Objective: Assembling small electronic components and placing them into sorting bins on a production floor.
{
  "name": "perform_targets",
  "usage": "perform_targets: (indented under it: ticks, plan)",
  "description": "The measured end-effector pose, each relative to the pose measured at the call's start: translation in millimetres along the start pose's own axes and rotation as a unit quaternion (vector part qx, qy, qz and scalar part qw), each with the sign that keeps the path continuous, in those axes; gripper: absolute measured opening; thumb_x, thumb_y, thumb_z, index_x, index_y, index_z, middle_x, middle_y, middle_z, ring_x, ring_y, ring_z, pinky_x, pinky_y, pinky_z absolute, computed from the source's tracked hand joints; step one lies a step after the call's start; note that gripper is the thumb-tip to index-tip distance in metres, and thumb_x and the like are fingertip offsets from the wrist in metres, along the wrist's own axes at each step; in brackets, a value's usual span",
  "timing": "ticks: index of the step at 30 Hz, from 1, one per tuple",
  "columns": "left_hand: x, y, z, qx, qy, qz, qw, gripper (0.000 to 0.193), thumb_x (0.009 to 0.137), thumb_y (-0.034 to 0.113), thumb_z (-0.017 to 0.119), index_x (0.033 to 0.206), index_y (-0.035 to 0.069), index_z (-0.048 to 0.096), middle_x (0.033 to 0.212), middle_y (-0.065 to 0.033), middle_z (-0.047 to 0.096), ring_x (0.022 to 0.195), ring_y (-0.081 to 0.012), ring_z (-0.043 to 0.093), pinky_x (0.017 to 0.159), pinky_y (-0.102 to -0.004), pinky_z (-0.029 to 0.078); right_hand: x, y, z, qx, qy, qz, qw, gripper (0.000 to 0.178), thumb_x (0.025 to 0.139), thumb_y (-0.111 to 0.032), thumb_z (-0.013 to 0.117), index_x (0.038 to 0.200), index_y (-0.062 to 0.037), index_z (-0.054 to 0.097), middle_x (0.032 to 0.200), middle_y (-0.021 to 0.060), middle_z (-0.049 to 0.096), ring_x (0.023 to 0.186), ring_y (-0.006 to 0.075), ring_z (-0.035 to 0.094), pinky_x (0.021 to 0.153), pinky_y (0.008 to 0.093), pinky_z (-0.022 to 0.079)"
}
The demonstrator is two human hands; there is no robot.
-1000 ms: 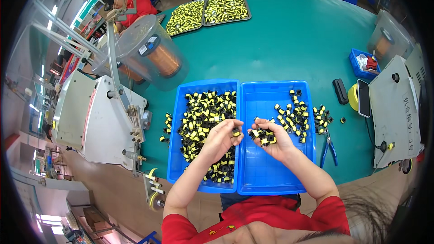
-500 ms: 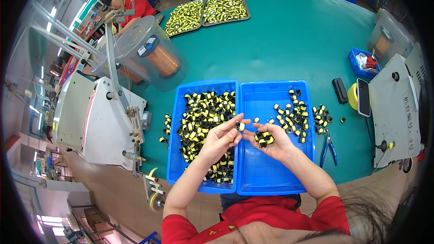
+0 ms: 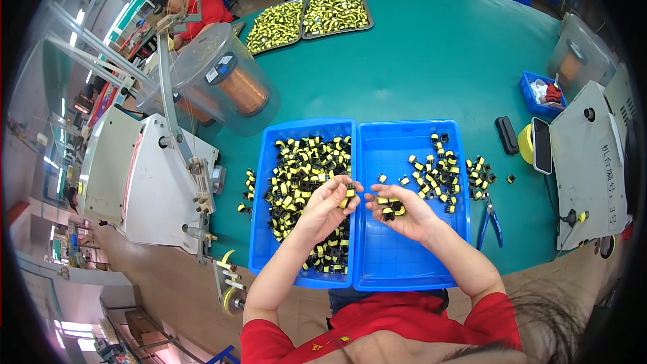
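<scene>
My left hand (image 3: pixel 329 207) is closed on a small black coil bobbin (image 3: pixel 348 195) wrapped in yellow tape, pinched at the fingertips. Close beside it, my right hand (image 3: pixel 412 214) is cupped around several more taped bobbins (image 3: pixel 391 210) lying in its palm and fingers. Both hands hover over the place where two blue bins meet. Many of the same bobbins (image 3: pixel 296 168) heap up in the left blue bin (image 3: pixel 259 229), partly hidden by my left forearm. A smaller group of bobbins (image 3: pixel 438 178) sits toward the far right of the right blue bin (image 3: pixel 397 266).
Loose bobbins (image 3: pixel 479 176) and blue-handled cutters (image 3: pixel 490 224) lie right of the bins. Machines flank me at left (image 3: pixel 149 182) and right (image 3: pixel 586 168). A copper wire spool (image 3: pixel 244 87) stands in a clear container. Two trays of yellow parts (image 3: pixel 337 12) sit farther back, near a person in red (image 3: pixel 210 10).
My left hand has drawn slightly away from the right, its fingers curling in with the bobbin. The right hand's fingers have closed a little more around its bobbins.
</scene>
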State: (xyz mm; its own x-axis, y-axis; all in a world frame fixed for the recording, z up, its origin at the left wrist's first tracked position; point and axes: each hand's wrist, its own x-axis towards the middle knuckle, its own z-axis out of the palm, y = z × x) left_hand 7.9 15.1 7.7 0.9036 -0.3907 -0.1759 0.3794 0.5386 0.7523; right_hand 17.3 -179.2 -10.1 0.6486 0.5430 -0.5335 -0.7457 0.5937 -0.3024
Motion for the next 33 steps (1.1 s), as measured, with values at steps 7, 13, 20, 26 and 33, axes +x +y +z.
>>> perform_targets:
  ticks: [7,13,20,26,33]
  plan:
    - [-4,-3,6,0.234,0.062,0.018,0.97,0.029,0.085,0.005,0.059,0.11,0.005,0.044,0.091,-0.0044,0.053,0.068,-0.0123,0.052,0.057,-0.022,0.04,-10,-3,9,-0.108,-0.004,-0.007,0.994,0.035,0.086,-0.017,0.06,0.115,-0.0033,0.046,0.106,0.0115,0.054,0.074,0.0175,0.059,0.06,0.0265,0.045]
    - [-2,-10,18,0.458,0.042,0.165,0.873,0.038,0.078,0.005,0.067,0.113,0.002,0.053,0.086,-0.0026,0.052,0.076,-0.0117,0.052,0.072,-0.0259,0.043,-8,9,4,-0.227,-0.084,-0.124,0.962,0.034,0.09,-0.026,0.058,0.116,-0.007,0.048,0.085,0.0035,0.052,0.064,0.0115,0.051,0.057,0.026,0.039]
    - [-2,-9,15,0.543,0.045,0.274,0.793,0.03,0.072,0.002,0.071,0.101,0.004,0.062,0.079,-0.0045,0.053,0.073,-0.0148,0.052,0.068,-0.0273,0.043,-13,7,11,-0.232,-0.112,-0.106,0.96,0.04,0.091,-0.029,0.055,0.12,-0.0037,0.047,0.084,0.0053,0.053,0.065,0.0114,0.052,0.056,0.0259,0.042]
    - [-1,-10,5,0.438,-0.006,0.254,0.862,0.033,0.077,0.003,0.068,0.108,0.001,0.057,0.092,-0.0071,0.054,0.075,-0.0161,0.052,0.065,-0.0272,0.042,-8,1,8,-0.107,-0.038,-0.078,0.99,0.029,0.086,-0.011,0.045,0.113,-0.0001,0.049,0.087,0.011,0.056,0.063,0.0171,0.052,0.056,0.0274,0.039]
    - [-3,4,6,-0.029,-0.013,-0.074,0.997,0.033,0.092,0.029,0.042,0.111,0.002,0.049,0.098,-0.0112,0.053,0.079,-0.0193,0.05,0.057,-0.026,0.038,-15,3,15,-0.216,-0.008,-0.181,0.96,0.026,0.087,-0.009,0.044,0.112,-0.0017,0.045,0.118,0.0184,0.054,0.066,0.0181,0.058,0.056,0.0289,0.042]
